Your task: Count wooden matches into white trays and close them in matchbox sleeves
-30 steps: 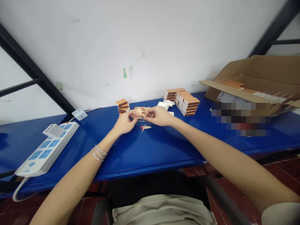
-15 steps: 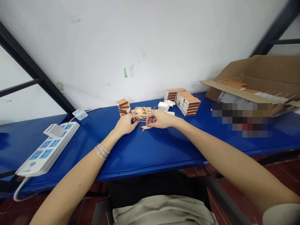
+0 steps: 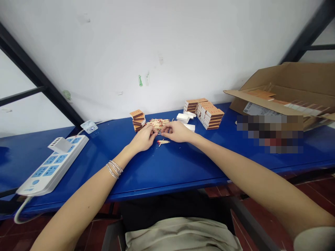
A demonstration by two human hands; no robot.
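Blue desk point(image 3: 167, 170) in front of us, glossy painted top, and all the action is right around the middle of it. Our left hand point(image 3: 143, 138) and right hand point(image 3: 176, 131) are just apart, both curled, with the fingertips pinched in toward each other. They're sitting at the near edge of a loose pile of wooden matches point(image 3: 158, 124), which lies at about 12 o'clock from the gap between them. We can't tell whether either grip is closed on a match or only nearly closed, because the fingers hide whatever might be in there.

A few red-tipped matches point(image 3: 162, 142) lie on the desk at about 6 o'clock from that gap, just beside the right hand and apart from the main pile. At the pile's 9 o'clock there's a short stack of orange matchboxes point(image 3: 138, 119), close enough to nearly touch it. Over at 2 o'clock from our hands we've got white matchbox trays point(image 3: 183, 118), and just past them taller stacks of orange matchboxes point(image 3: 210, 116).

Farther out at 3 o'clock, an open cardboard box point(image 3: 277, 82) sits on the desk with its flap folded out. Way off at 9 o'clock is a white power strip point(image 3: 52, 165) with blue sockets. Silver bracelets point(image 3: 114, 169) sit on our left wrist.
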